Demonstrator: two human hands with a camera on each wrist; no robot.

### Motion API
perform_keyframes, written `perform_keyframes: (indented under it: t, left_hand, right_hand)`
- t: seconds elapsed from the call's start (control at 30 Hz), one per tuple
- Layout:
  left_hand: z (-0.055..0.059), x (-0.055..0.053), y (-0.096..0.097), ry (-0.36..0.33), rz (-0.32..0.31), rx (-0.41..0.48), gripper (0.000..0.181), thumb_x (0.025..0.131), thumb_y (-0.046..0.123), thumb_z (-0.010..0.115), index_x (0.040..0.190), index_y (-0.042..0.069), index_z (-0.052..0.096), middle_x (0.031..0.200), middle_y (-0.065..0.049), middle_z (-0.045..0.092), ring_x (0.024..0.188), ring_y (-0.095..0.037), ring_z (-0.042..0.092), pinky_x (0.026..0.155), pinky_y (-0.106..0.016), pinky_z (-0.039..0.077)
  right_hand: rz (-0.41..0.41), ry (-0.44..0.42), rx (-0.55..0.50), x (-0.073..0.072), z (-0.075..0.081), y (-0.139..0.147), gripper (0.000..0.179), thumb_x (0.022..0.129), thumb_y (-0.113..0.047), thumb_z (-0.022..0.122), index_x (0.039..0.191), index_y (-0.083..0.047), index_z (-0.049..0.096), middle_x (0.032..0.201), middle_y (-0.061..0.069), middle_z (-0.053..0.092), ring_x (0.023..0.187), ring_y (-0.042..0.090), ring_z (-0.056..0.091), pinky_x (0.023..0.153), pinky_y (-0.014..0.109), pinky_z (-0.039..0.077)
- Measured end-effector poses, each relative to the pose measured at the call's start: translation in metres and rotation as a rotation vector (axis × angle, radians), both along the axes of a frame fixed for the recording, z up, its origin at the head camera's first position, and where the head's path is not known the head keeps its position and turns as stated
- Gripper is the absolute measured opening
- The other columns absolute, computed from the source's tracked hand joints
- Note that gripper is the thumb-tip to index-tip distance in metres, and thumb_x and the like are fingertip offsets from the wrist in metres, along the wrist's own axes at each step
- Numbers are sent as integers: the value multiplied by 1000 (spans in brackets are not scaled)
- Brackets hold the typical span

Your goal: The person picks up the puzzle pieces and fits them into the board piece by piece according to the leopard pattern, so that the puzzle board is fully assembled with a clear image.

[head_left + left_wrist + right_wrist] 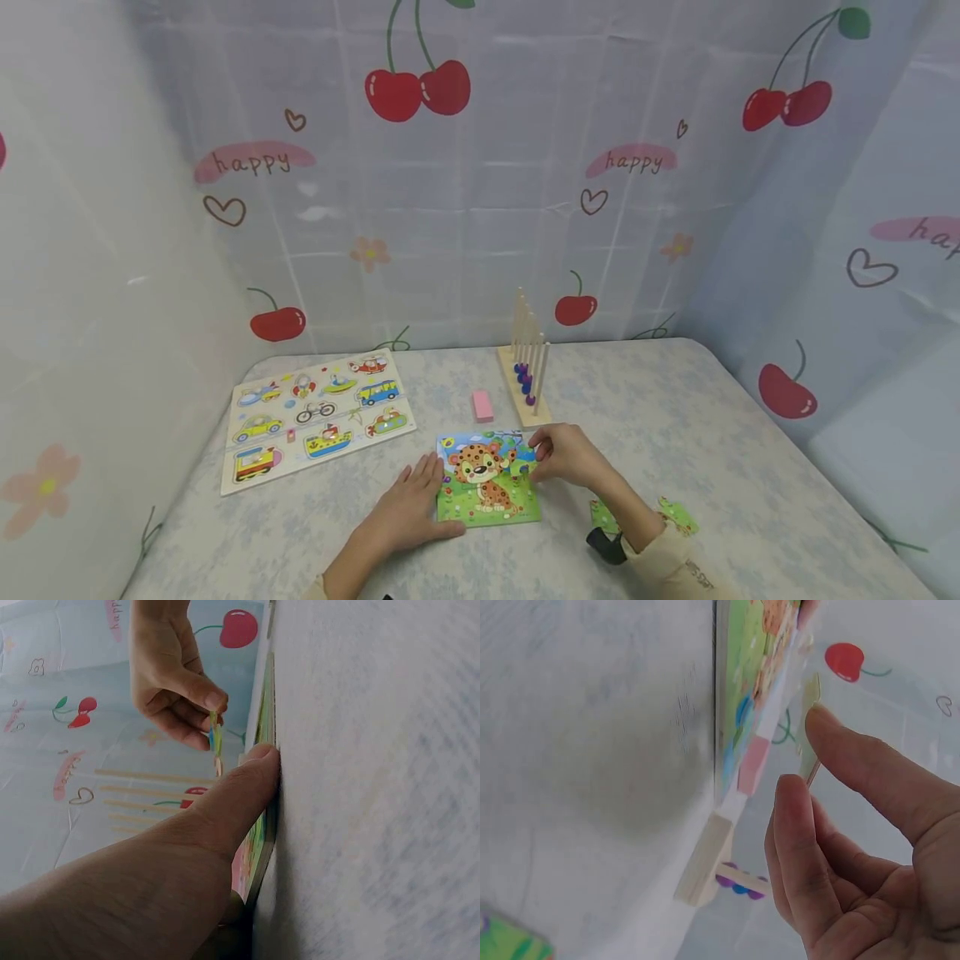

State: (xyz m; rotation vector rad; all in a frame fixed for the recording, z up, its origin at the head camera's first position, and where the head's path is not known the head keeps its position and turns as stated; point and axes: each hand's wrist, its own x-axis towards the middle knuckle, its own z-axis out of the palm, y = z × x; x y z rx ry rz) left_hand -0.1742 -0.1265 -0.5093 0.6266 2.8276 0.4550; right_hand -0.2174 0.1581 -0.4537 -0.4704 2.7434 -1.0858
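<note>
Puzzle piece (216,739) in a narrow pinch: the right hand's (567,454) thumb and fingertips hold it above the leopard puzzle (465,504), near that puzzle's right edge. The left hand (405,508) lies with fingers extended along the puzzle's left edge, its thumb straight against the near edge. Loose pieces (678,515) lie on the table (622,392) by the right forearm, off the puzzle's near right corner. Beyond its far edge sit a pink block (482,407) and a peg stand (525,408); a vehicle board (295,462) lies toward the table's far left corner.
</note>
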Motion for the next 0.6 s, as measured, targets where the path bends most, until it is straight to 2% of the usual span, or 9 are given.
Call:
perform_keyframes:
  t: [0.33,0.6]
  left_hand:
    - [1,-1,0,8,-8,5,111,80,76,55,152,-3,26,161,-21,21,150,-35,20,121,-54,21]
    - [2,-1,0,-4,-4,5,110,80,76,55,152,-2,25,161,-20,20,150,-34,19,121,-54,20]
  right_hand:
    - [-13,-25,55,-2,-10,-16,38,64,-5,88,96,0,68,72,0,61,63,12,54,56,24,47]
    - [10,-19,88,-3,-13,-23,39,63,-7,89,95,1,68,70,-1,59,61,11,53,55,23,46]
